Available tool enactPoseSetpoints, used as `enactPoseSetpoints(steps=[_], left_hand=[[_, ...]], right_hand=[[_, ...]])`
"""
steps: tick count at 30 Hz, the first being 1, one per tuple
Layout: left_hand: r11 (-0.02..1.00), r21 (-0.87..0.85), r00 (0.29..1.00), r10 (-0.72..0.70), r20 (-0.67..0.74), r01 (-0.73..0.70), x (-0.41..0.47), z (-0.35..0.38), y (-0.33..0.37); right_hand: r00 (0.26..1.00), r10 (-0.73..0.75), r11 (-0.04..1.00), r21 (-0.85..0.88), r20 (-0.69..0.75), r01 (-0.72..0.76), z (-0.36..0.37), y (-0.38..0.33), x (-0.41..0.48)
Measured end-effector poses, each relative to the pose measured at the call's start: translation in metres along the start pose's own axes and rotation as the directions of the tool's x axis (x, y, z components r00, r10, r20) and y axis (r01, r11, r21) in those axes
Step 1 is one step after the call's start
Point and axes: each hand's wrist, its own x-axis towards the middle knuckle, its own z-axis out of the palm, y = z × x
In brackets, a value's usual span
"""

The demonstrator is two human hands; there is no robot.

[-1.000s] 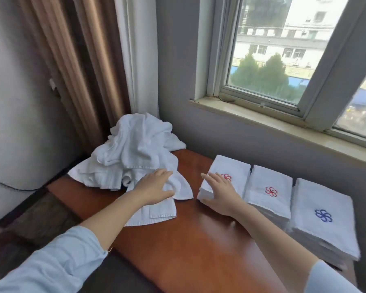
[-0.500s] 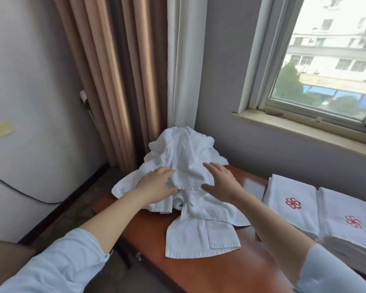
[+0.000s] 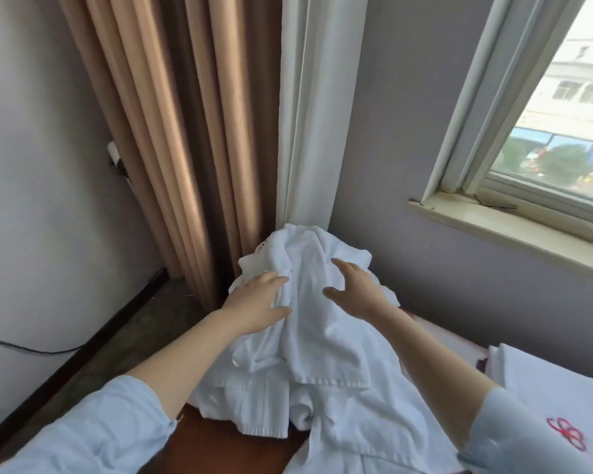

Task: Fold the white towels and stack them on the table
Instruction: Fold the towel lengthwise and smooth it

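Note:
A heap of crumpled white towels point(image 3: 322, 343) lies on the brown wooden table point(image 3: 226, 449), pushed up against the curtain corner. My left hand point(image 3: 254, 302) is on the heap's left side and pinches a fold of towel between thumb and fingers. Near the top of the heap, my right hand point(image 3: 355, 289) has its fingers spread over the cloth; whether it touches the cloth I cannot tell. A folded white towel with a red flower emblem point(image 3: 558, 405) lies at the lower right, partly behind my right sleeve.
Tan curtains point(image 3: 172, 131) and a white sheer curtain point(image 3: 308, 114) hang just behind the heap. A window sill point(image 3: 514, 230) runs along the grey wall on the right. A dark cable point(image 3: 21, 347) crosses the left wall. The floor drops away left of the table.
My right hand left the folded stack and moved left onto the heap. Both hands climbed higher on the pile, and the left one took a fold. The view swung left.

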Motion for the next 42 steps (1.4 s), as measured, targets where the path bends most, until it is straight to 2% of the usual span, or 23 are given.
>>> enactPoseSetpoints(steps=[7,13,17,23,29,31,33,39,42], left_hand=[[0.999,-0.050,1.000,-0.001,-0.008,0.000,0.094,0.021,-0.026],[0.991,-0.130,0.999,-0.030,-0.018,0.027,0.104,0.044,-0.041],[0.985,-0.173,0.999,-0.030,-0.033,0.024,0.102,0.044,-0.042],[0.976,-0.218,0.999,-0.008,-0.052,-0.004,0.085,0.019,-0.026],[0.929,-0.303,0.976,0.182,-0.123,-0.212,0.058,-0.016,0.014],[0.913,-0.252,0.945,0.293,-0.146,-0.322,0.047,-0.021,0.031],[0.886,-0.232,0.914,0.376,-0.151,-0.402,0.035,-0.021,0.046],[0.873,-0.243,0.903,0.427,-0.041,-0.423,-0.009,-0.006,0.085],[0.831,-0.252,0.867,0.492,-0.083,-0.496,-0.038,0.004,0.107]], right_hand=[[0.988,0.152,0.988,0.002,0.022,-0.152,0.034,0.019,0.090],[0.983,0.163,0.985,-0.041,-0.087,-0.167,0.055,0.020,0.106],[0.983,0.141,0.982,0.143,-0.117,-0.124,0.055,0.018,0.098],[0.981,0.075,0.916,0.401,-0.181,0.003,0.037,-0.007,0.058],[0.969,0.160,0.785,0.619,-0.187,-0.010,-0.011,-0.041,-0.011],[0.939,0.225,0.749,0.662,-0.260,0.004,-0.026,-0.046,-0.041],[0.895,0.287,0.757,0.653,-0.341,0.006,-0.040,-0.050,-0.071],[0.765,0.377,0.819,0.574,-0.522,-0.012,-0.050,-0.046,-0.161],[0.692,0.441,0.835,0.544,-0.572,-0.082,-0.048,-0.037,-0.205]])
